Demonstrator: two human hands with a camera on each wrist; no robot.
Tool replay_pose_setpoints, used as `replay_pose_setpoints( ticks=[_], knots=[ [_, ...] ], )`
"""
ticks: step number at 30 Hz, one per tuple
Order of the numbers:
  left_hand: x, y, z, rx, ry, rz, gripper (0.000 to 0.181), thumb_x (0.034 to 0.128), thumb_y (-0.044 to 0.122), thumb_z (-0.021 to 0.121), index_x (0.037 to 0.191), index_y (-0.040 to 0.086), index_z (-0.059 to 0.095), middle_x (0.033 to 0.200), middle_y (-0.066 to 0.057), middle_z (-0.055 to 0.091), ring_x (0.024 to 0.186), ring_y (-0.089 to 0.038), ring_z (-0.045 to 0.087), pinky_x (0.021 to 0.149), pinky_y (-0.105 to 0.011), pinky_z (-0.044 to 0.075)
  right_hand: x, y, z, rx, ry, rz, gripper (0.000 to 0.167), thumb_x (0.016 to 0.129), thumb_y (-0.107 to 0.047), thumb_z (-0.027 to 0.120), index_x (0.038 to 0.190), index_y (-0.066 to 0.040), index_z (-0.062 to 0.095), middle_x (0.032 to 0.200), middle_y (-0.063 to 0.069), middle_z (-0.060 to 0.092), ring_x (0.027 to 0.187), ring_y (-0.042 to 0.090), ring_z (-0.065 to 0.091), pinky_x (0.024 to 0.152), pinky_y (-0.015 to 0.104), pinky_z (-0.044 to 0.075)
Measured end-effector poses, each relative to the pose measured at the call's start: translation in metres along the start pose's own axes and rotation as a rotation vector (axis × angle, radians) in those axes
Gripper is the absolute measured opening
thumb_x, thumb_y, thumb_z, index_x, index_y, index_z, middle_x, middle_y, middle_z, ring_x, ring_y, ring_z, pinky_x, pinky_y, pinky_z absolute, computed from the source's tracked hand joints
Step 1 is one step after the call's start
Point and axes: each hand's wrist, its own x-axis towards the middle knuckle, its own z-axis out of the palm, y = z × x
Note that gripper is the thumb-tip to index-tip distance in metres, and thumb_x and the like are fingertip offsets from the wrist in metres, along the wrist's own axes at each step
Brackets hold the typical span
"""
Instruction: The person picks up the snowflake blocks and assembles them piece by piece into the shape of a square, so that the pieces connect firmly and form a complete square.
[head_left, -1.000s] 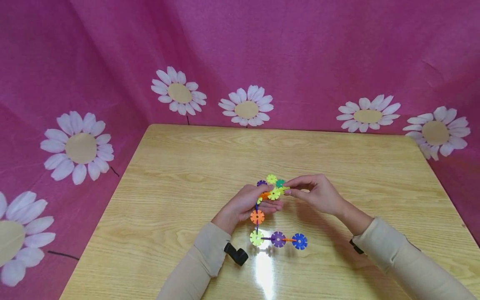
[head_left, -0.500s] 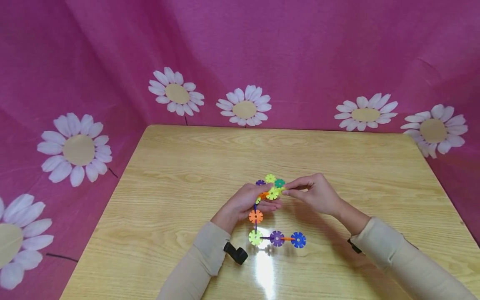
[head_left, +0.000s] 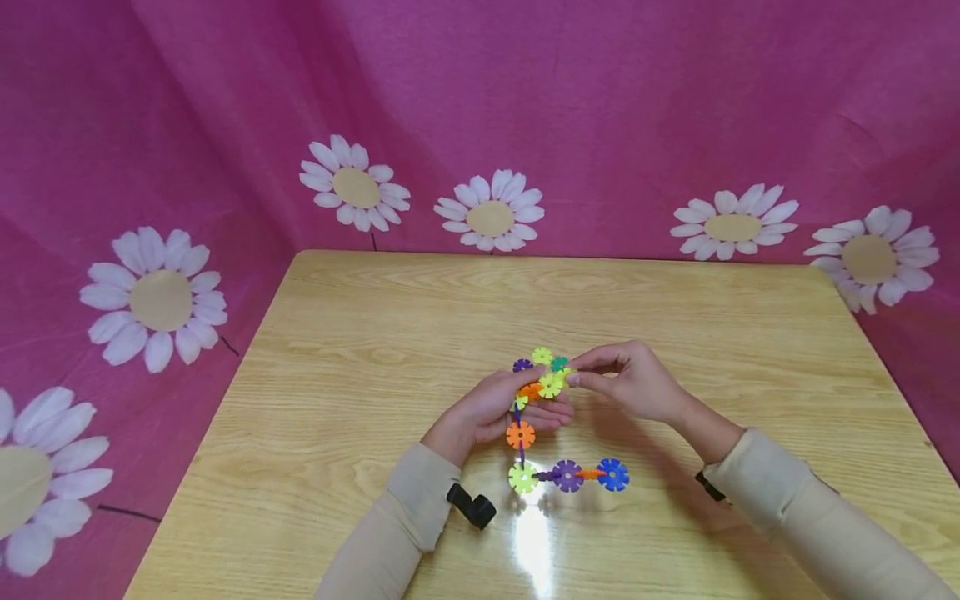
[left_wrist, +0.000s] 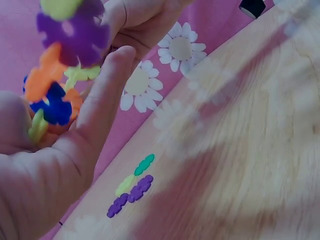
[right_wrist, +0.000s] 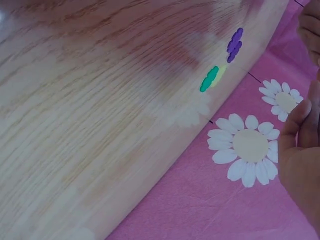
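A chain of notched plastic discs (head_left: 567,476) in yellow, purple, blue and orange, slotted edge to edge, hangs in a bent line from my left hand (head_left: 483,407). That hand grips the chain near an orange disc (head_left: 531,392), thumb on top and the other fingers stretched beneath. At the chain's upper end is a yellow disc (head_left: 551,385). My right hand (head_left: 647,385) pinches another yellow piece at this end between thumb and fingertips, which partly cover it. In the left wrist view a purple disc (left_wrist: 75,35) and a blue disc (left_wrist: 52,107) show close up.
Loose discs lie flat on the wooden table (head_left: 360,333) beyond the hands: a green disc (left_wrist: 145,164), a yellow disc (left_wrist: 125,185) and purple discs (left_wrist: 140,188). A pink cloth (head_left: 600,108) with printed daisies hangs behind the table and at its sides.
The hanging end of the chain has swung slightly to the right. My right hand has moved slightly up and closer to the left, and less of its yellow piece shows.
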Motion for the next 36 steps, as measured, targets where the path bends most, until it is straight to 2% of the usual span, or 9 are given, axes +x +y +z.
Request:
replay_pose_setpoints(
  ticks=[4, 7, 12, 19, 24, 29, 36],
  knots=[
    [0.0, -0.001, -0.004, 0.043, -0.089, 0.011, 0.062, 0.1093, 0.039, 0.034, 0.138, -0.015, 0.047, 0.123, -0.032, 0.064, 0.109, -0.035, 0.07, 0.092, -0.038, 0.06, 0.001, 0.006, -0.003, 0.012, -0.025, 0.003, 0.01, 0.09, -0.011, 0.075, 0.099, -0.009, 0.077, 0.091, 0.004, 0.078, 0.084, 0.01, 0.072, 0.076, 0.026, 0.061],
    [0.0, 0.001, -0.007, 0.046, -0.106, 0.013, 0.059, 0.1093, 0.038, 0.033, 0.14, -0.011, 0.046, 0.124, -0.032, 0.065, 0.107, -0.032, 0.072, 0.093, -0.037, 0.061, 0.002, 0.008, -0.005, 0.023, -0.05, 0.008, 0.009, 0.091, -0.012, 0.074, 0.099, -0.011, 0.077, 0.09, 0.002, 0.077, 0.083, 0.01, 0.071, 0.075, 0.028, 0.06],
    [-0.002, 0.01, -0.005, 0.007, -0.046, -0.032, 0.048, 0.1063, 0.035, 0.045, 0.133, -0.004, 0.056, 0.12, -0.029, 0.068, 0.097, -0.026, 0.074, 0.091, -0.035, 0.061, 0.004, 0.005, -0.004, 0.041, -0.092, 0.03, 0.008, 0.091, -0.015, 0.074, 0.099, -0.013, 0.076, 0.091, 0.0, 0.077, 0.087, 0.011, 0.07, 0.078, 0.03, 0.058],
    [-0.002, 0.016, 0.005, 0.074, 0.038, -0.036, 0.042, 0.0992, 0.032, 0.063, 0.124, -0.002, 0.065, 0.115, -0.026, 0.071, 0.101, -0.029, 0.074, 0.089, -0.033, 0.062, 0.006, -0.003, 0.0, 0.022, -0.102, 0.023, 0.006, 0.091, -0.016, 0.075, 0.097, -0.016, 0.077, 0.094, -0.003, 0.077, 0.093, 0.01, 0.069, 0.082, 0.032, 0.058],
    [-0.001, 0.013, 0.005, 0.068, 0.053, -0.038, 0.043, 0.0994, 0.031, 0.063, 0.122, -0.005, 0.066, 0.119, -0.031, 0.067, 0.101, -0.029, 0.073, 0.088, -0.031, 0.062, 0.007, -0.003, 0.003, -0.007, -0.09, -0.001, 0.007, 0.089, -0.015, 0.076, 0.096, -0.015, 0.078, 0.094, -0.002, 0.078, 0.094, 0.009, 0.07, 0.084, 0.031, 0.058],
    [-0.001, 0.01, 0.003, 0.055, 0.073, -0.037, 0.043, 0.0999, 0.031, 0.062, 0.121, -0.006, 0.066, 0.114, -0.028, 0.07, 0.097, -0.026, 0.074, 0.087, -0.031, 0.062, 0.009, -0.002, 0.004, -0.02, -0.103, -0.013, 0.007, 0.09, -0.015, 0.076, 0.096, -0.016, 0.078, 0.095, -0.004, 0.078, 0.095, 0.008, 0.07, 0.087, 0.037, 0.059],
    [-0.001, 0.006, 0.0, 0.034, 0.087, -0.04, 0.044, 0.0999, 0.03, 0.062, 0.122, -0.008, 0.065, 0.112, -0.027, 0.071, 0.097, -0.026, 0.074, 0.089, -0.031, 0.061, 0.011, 0.0, 0.004, -0.048, -0.136, -0.05, 0.009, 0.091, -0.015, 0.075, 0.099, -0.015, 0.079, 0.098, -0.003, 0.078, 0.097, 0.009, 0.07, 0.089, 0.03, 0.059]
  ],
)
